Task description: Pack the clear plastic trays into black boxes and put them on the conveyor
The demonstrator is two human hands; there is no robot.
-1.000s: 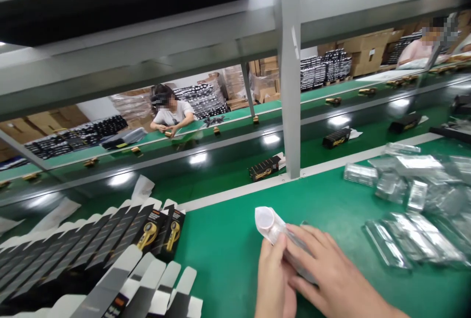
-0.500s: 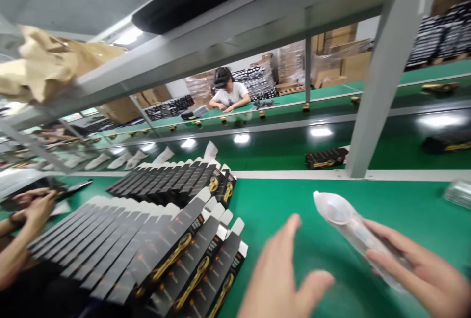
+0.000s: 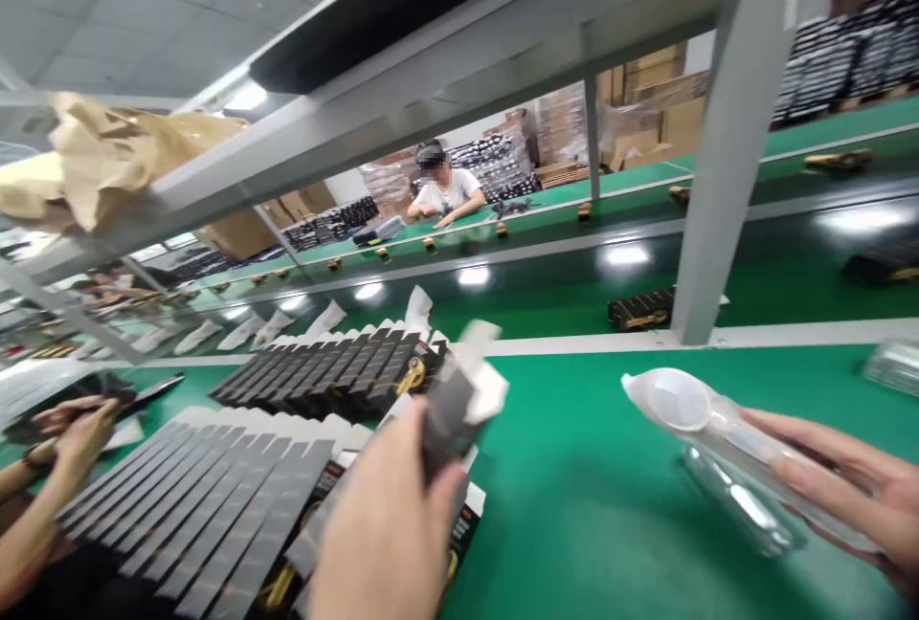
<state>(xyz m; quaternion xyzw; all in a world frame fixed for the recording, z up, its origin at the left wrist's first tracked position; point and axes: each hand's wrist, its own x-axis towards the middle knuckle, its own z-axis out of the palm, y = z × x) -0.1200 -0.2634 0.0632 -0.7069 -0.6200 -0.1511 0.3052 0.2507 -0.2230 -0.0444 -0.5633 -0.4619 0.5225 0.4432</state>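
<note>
My left hand (image 3: pixel 384 515) is shut on a blurred black-and-white folding carton (image 3: pixel 456 400), lifted just above the rows of flat cartons (image 3: pixel 330 371) printed with a gold tool. At the right edge, my right hand (image 3: pixel 840 486) grips a long transparent plastic blister shell (image 3: pixel 739 457) with a round white end. The fingers wrap the shell's far side, and its lower part shows a second transparent layer. A wide gap of green bench separates my hands.
A co-worker's hands (image 3: pixel 78 424) work at the left beside the cartons. A green conveyor (image 3: pixel 546 280) carries boxed items (image 3: pixel 638 309) behind the bench, past a grey steel upright (image 3: pixel 732 142). Another blister (image 3: pixel 892 366) lies at the right edge.
My left hand has moved left from the green bench to the carton rows and now holds a carton. My right hand keeps the blister shell, and the view has barely shifted.
</note>
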